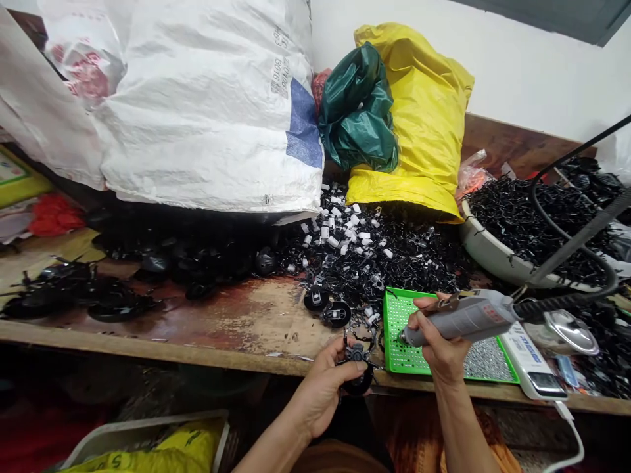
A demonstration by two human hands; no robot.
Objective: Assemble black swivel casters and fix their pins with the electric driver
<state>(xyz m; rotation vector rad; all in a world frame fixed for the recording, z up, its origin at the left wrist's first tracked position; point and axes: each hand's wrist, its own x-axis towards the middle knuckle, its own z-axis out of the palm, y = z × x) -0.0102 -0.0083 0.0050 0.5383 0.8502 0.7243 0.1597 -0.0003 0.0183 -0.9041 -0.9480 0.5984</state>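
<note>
My right hand (440,345) is wrapped round a grey electric screwdriver (466,318) with a black cord. Its tip points down over a green perforated tray (388,348), whose right part is covered with small metal screws (490,360); whether the tip touches a screw I cannot tell. At the bench's front edge, my left hand (329,379) grips a small black plastic assembly (355,355) with a round base, its thumb across the top. Two similar round black pieces, one (316,297) beside the other (337,314), lie on the wood just beyond that hand.
Loose black and white plastic parts (345,230) are heaped behind the tray. A large white sack (211,118) and a yellow bag (419,125) stand at the back. A basin (480,253) of black parts and a white power strip (530,368) are on the right.
</note>
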